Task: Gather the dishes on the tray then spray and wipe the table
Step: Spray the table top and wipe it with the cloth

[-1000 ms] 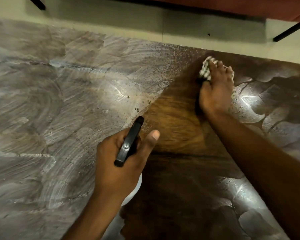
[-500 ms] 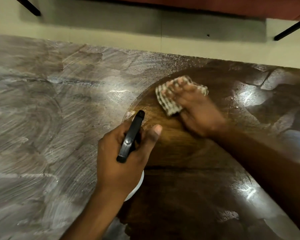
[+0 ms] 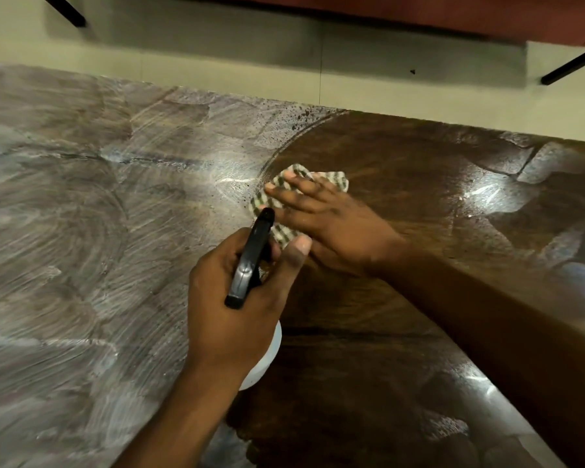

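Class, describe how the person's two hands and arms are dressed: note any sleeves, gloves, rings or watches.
The left hand and right hand are bare: no gloves, no rings visible. The left forearm and right forearm are bare too, with no sleeve, watch or bracelet in view.

**Legible marks: none**

No text, label, brand, number or sign can be read. Bottle point(image 3: 250, 261) head: plain black, no print seen. Cloth point(image 3: 336, 180): stripes only. Table point(image 3: 81, 231): smears and wood grain, no writing.
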A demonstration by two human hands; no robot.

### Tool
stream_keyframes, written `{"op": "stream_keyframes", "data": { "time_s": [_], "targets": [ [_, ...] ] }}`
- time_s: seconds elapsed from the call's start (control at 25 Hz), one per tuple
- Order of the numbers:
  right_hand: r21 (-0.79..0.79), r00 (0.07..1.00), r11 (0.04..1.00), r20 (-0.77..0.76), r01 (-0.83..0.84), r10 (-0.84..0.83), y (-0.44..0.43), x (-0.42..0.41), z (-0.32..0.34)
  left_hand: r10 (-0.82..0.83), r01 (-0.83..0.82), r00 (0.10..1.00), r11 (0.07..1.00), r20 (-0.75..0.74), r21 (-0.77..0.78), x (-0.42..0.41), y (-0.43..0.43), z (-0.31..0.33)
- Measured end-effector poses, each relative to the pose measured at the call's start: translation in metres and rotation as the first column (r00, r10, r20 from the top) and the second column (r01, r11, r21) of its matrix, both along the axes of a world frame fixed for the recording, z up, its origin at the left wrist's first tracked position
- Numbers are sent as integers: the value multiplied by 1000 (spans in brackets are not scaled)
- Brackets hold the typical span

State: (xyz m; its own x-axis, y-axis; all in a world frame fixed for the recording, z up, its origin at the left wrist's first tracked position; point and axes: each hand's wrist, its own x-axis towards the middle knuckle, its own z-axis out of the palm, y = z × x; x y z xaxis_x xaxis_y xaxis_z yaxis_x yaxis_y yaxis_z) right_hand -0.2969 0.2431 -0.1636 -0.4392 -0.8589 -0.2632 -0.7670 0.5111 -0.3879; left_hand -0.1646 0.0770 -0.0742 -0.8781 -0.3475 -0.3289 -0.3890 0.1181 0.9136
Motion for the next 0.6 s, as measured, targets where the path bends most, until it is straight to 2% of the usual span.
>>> {"op": "stream_keyframes", "data": {
  "time_s": [0.04, 0.08, 0.12, 0.16, 0.2, 0.24, 0.28, 0.32, 0.36, 0.4, 0.44, 0.48, 0.52, 0.56, 0.6],
  "targets": [
    [22, 999, 999, -20, 36, -35, 10, -9, -1, 0, 0, 1000, 1000, 2, 9, 0, 0, 2],
    [23, 985, 985, -46, 169, -168, 19, -19, -2, 0, 0, 1000, 1000, 10, 19, 0, 0, 4],
    [-10, 927, 929, -60, 371, -371, 27, -32, -3, 3, -4, 1000, 999, 23, 34, 2, 0, 6],
    [-65, 802, 802, -36, 594, -597, 31, -43, -1, 10, -12, 999, 999, 36, 50, 4, 1, 8],
    [-108, 630, 625, 11, 773, -777, 29, -52, 1, 16, -18, 999, 998, 42, 58, 6, 1, 9],
    [-122, 473, 465, 52, 877, -879, 17, -56, 2, 19, -22, 999, 998, 42, 58, 8, 1, 9],
    [-113, 406, 397, 69, 911, -911, 0, -54, 4, 22, -24, 999, 998, 42, 57, 11, 1, 7],
    [-96, 452, 445, 62, 890, -890, -18, -48, 4, 23, -26, 999, 998, 42, 58, 14, -1, 5],
    [-91, 592, 587, 45, 804, -804, -33, -37, 2, 21, -24, 999, 998, 48, 64, 16, -2, 4],
    [-80, 772, 769, 31, 635, -634, -45, -24, 2, 15, -19, 999, 997, 51, 68, 19, -5, 3],
    [-48, 912, 911, 30, 410, -409, -48, -15, 0, 6, -9, 999, 997, 51, 73, 22, -6, 4],
    [-6, 979, 980, 30, 201, -200, -43, -14, 0, 1, -5, 999, 997, 49, 75, 25, -7, 6],
    [15, 996, 996, 19, 92, -93, -35, -25, 1, 10, -13, 999, 997, 46, 74, 28, -9, 7],
    [10, 991, 991, -1, 131, -131, -27, -37, 2, 26, -30, 999, 996, 43, 79, 31, -10, 9],
    [-9, 960, 960, -4, 281, -281, -20, -47, 2, 42, -46, 998, 995, 47, 88, 35, -12, 10]
  ]
}}
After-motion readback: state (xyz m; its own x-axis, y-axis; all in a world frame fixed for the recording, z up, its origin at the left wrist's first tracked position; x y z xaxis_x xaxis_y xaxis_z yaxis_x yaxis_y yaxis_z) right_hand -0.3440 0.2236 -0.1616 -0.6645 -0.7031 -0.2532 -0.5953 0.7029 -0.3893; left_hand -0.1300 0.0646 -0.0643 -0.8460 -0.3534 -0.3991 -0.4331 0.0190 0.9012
